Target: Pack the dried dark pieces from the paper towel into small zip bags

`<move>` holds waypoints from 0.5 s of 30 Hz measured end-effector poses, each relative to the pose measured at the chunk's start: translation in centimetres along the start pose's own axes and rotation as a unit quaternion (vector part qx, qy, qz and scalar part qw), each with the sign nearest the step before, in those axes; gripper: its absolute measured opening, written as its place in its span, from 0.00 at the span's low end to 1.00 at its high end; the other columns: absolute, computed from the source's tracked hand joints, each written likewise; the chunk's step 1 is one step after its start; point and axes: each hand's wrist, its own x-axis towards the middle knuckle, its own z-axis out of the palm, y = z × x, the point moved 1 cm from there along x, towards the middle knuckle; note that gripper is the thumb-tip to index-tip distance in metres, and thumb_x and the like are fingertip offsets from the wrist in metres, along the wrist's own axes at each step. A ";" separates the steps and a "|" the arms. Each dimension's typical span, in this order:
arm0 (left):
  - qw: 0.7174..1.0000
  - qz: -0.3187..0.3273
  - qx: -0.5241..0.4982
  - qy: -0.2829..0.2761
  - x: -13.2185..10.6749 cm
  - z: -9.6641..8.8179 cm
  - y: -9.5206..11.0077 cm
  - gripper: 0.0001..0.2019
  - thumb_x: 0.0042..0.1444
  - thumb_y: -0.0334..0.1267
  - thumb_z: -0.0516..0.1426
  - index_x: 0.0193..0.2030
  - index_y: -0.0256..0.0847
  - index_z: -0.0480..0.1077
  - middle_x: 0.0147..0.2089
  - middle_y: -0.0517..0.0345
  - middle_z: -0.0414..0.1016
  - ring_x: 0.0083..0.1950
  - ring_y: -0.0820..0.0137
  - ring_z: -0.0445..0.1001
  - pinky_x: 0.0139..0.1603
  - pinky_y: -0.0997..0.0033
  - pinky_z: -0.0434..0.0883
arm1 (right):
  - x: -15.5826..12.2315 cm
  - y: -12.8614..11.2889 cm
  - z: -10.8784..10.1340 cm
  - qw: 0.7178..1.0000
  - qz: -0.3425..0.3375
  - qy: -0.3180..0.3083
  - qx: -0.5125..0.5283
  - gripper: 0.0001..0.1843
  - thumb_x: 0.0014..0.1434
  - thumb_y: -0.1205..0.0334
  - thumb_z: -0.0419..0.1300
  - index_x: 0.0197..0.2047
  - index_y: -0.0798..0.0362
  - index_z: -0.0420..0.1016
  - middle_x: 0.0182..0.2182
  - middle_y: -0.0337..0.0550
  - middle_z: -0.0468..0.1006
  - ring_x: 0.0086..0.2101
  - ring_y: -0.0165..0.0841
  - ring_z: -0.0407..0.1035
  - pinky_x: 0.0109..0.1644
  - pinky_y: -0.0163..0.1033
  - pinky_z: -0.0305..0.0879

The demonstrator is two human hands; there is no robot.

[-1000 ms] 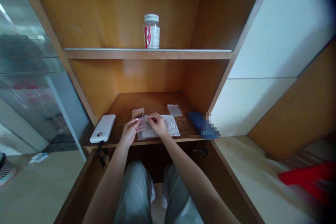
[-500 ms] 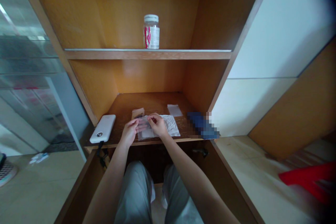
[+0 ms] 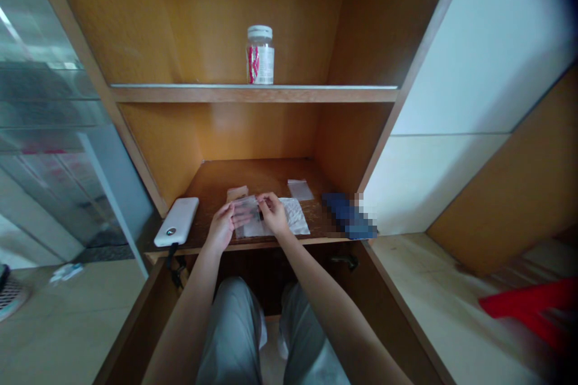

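Note:
A small clear plastic bag [image 3: 246, 209] is stretched between my two hands above the cabinet shelf. My left hand [image 3: 223, 225] pinches its left edge, with some fingers showing through the film. At the upper right edge, my right hand [image 3: 272, 215] closes thumb and fingers on the bag. Under the hands lies a crumpled white sheet [image 3: 295, 216], partly covered by them. A brownish packet [image 3: 236, 193] lies just behind the bag, and another clear bag [image 3: 300, 189] rests flat farther back on the right.
A white power bank [image 3: 178, 221] with a black cable sits at the shelf's left front. A blurred dark blue item [image 3: 348, 216] lies at the right. On the upper shelf [image 3: 180, 94] stands a white-capped jar [image 3: 261, 55]. Cabinet doors open either side of my knees.
The clear bag has been raised and tilted up a little between my hands. My left hand has shifted slightly left; the other things stay where they were.

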 end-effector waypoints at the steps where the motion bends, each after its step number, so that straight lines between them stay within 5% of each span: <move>1: 1.000 0.000 -0.001 0.002 0.0 0.1 0.1 0.13 0.53 0.40 0.54 0.42 0.34 0.66 0.34 0.49 0.77 0.33 0.66 0.77 0.37 0.64 0.73 | -0.1 0.0 0.0 1.000 0.007 0.000 0.006 0.09 0.55 0.56 0.51 0.32 0.51 0.69 0.29 0.40 0.72 0.28 0.30 0.66 0.32 0.35 0.64; 7: 1.000 0.009 0.002 -0.007 -0.2 0.5 0.4 0.16 0.51 0.43 0.56 0.43 0.35 0.65 0.33 0.48 0.77 0.34 0.64 0.76 0.40 0.60 0.72 | -0.3 -0.5 0.0 0.998 0.005 -0.056 0.012 0.12 0.54 0.60 0.52 0.21 0.52 0.69 0.25 0.41 0.73 0.28 0.31 0.67 0.33 0.36 0.64; 15: 0.998 0.029 0.048 -0.003 0.0 0.2 -0.3 0.17 0.48 0.44 0.58 0.40 0.36 0.65 0.33 0.50 0.76 0.35 0.64 0.76 0.42 0.59 0.70 | 0.3 0.7 -0.1 0.999 0.018 0.050 0.012 0.13 0.52 0.62 0.53 0.41 0.52 0.70 0.36 0.44 0.72 0.32 0.31 0.66 0.37 0.37 0.64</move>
